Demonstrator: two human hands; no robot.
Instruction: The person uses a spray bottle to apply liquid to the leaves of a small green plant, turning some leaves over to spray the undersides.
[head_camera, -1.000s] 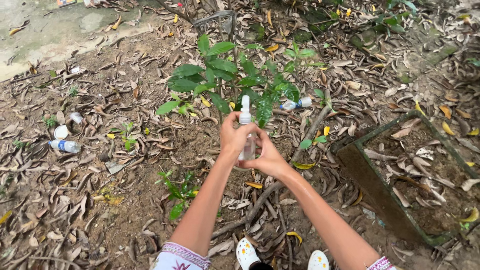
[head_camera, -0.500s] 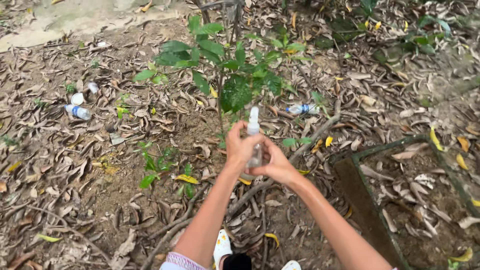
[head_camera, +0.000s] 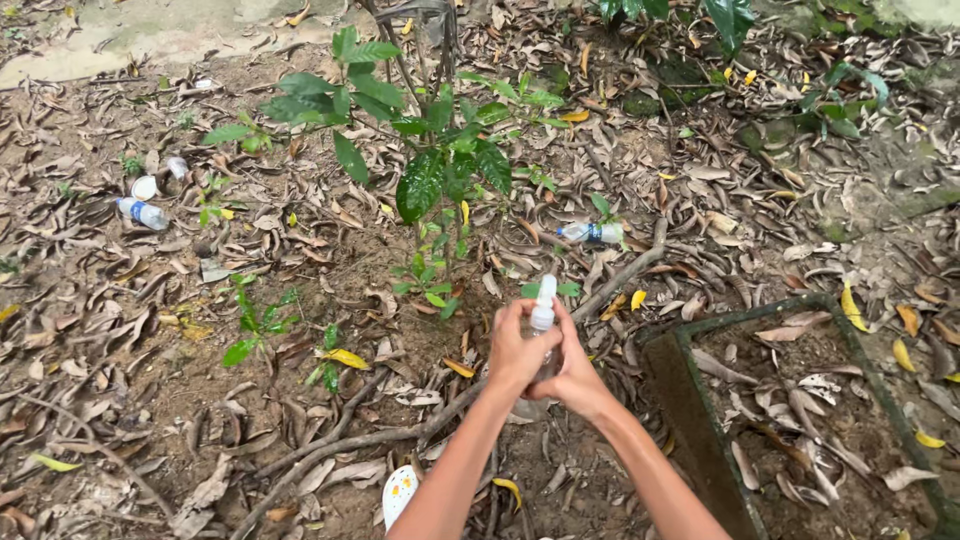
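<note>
Both of my hands are wrapped around a small clear spray bottle (head_camera: 543, 312) with a white nozzle, held upright in front of me. My left hand (head_camera: 514, 352) grips its left side and my right hand (head_camera: 576, 370) cups it from the right. The bottle's body is mostly hidden by my fingers. Just beyond it stands a small green leafy plant (head_camera: 432, 168) growing out of bare soil among dry leaves.
A square mossy concrete planter (head_camera: 700, 420) filled with soil and dead leaves sits at the lower right. Discarded plastic bottles lie on the ground, one to the left (head_camera: 140, 212) and one behind the plant (head_camera: 592, 233). Fallen branches (head_camera: 400, 430) cross near my white shoe (head_camera: 400, 492).
My hands and the spray bottle have dropped lower and to the right in view, farther back from the plant. The view has shifted, so the plant now sits higher in the picture.
</note>
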